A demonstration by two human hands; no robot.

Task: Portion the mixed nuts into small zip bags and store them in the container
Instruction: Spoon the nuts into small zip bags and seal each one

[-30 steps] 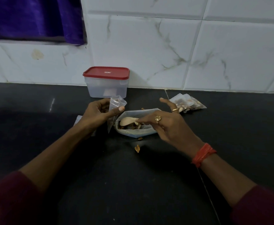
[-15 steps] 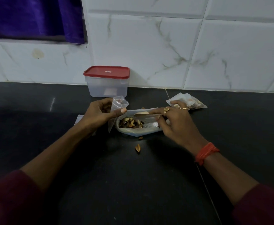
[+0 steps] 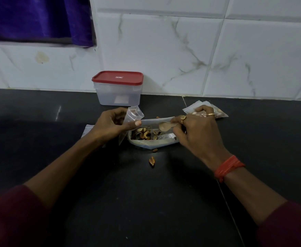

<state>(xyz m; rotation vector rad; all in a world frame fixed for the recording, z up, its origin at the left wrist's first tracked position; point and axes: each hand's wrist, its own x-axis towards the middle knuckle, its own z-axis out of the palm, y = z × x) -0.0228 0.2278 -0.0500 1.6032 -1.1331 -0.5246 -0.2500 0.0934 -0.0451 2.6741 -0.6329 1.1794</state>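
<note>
Pinching the small zip bag (image 3: 134, 114) between thumb and fingers, the left hand (image 3: 110, 125) is holding it beside the mixed nuts (image 3: 142, 134); the right hand (image 3: 197, 132) is gripping a spoon (image 3: 164, 126). Film is appearing light, limp, slippery: grip near the mouth.

Dim, murky light; wide-angle bending at the edges.

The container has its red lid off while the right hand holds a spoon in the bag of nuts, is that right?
Not quite. The head view shows the red lid sitting on the container, not off it. The rest holds: the right hand holds the spoon in the bag of nuts.
</note>
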